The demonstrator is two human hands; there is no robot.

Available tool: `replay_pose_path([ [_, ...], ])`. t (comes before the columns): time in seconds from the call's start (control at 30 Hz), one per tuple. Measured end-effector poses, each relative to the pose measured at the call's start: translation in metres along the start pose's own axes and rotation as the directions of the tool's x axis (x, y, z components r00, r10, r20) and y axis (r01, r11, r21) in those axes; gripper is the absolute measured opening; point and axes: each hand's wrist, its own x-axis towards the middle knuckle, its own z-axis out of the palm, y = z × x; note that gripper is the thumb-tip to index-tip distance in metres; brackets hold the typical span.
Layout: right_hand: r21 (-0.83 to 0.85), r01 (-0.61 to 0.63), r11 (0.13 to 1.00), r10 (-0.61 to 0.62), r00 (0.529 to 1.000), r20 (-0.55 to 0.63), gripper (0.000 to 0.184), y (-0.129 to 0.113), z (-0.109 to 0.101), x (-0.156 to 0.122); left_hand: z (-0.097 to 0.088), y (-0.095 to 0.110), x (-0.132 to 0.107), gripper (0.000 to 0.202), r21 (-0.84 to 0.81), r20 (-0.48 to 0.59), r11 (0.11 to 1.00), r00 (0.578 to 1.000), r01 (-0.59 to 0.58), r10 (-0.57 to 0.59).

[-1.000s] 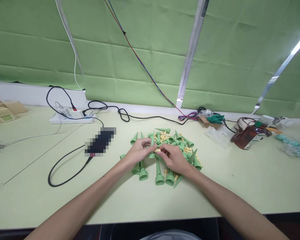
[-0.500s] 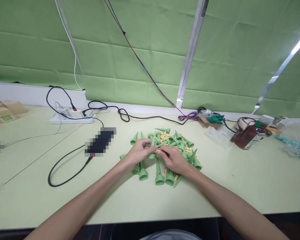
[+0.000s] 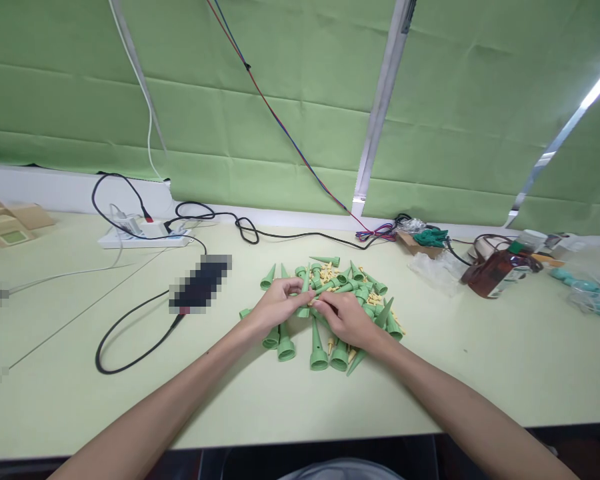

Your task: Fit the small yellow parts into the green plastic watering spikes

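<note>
My left hand (image 3: 279, 303) is closed around a green plastic cone spike (image 3: 304, 312), its tip pointing up and away. My right hand (image 3: 349, 317) is closed in a pinch against the side of that spike, near my left thumb. A speck of yellow shows at the right fingertips, probably a small yellow plastic piece, mostly hidden by the fingers. Around both hands lie several more green cone spikes (image 3: 319, 357), some on their sides and some standing on their wide ends. Small yellow pieces (image 3: 330, 273) are scattered among them.
A black device (image 3: 200, 285), partly pixelated, lies left with a cable looping from it. Behind it sits a white power strip (image 3: 145, 237). To the right are an amber bottle (image 3: 503, 272), clear plastic wrap (image 3: 433, 270) and a small cardboard box (image 3: 420, 247). The table's front edge runs below my forearms.
</note>
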Motion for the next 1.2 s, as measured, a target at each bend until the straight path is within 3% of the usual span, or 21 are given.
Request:
replay_pose_path([
  [0.17, 0.004, -0.006, 1.0, 0.006, 1.0, -0.029, 0.029, -0.0031, -0.0009, 0.0004, -0.0007, 0.002, -0.0002, 0.032, -0.021, -0.022, 1.0, 1.0, -0.018, 0.017],
  [0.33, 0.088, 0.002, 0.996, 0.004, 0.998, -0.067, 0.009, -0.0038, -0.0016, -0.0002, -0.0021, 0.0026, 0.0006, 0.038, -0.008, -0.051, 1.0, 0.999, -0.012, 0.011],
  [0.67, 0.101, 0.027, 0.994, -0.017, 0.995, -0.099, 0.007, -0.0024, -0.0013, -0.0006, -0.0005, 0.0039, -0.0008, 0.033, -0.03, -0.036, 0.999, 0.999, -0.033, 0.031],
  [1.2, 0.112, 0.012, 0.994, -0.007, 0.999, -0.042, 0.009, -0.0011, -0.0015, -0.0022, -0.0041, -0.0016, 0.0016, 0.031, 0.01, 0.031, 0.998, 0.997, -0.069, 0.069],
])
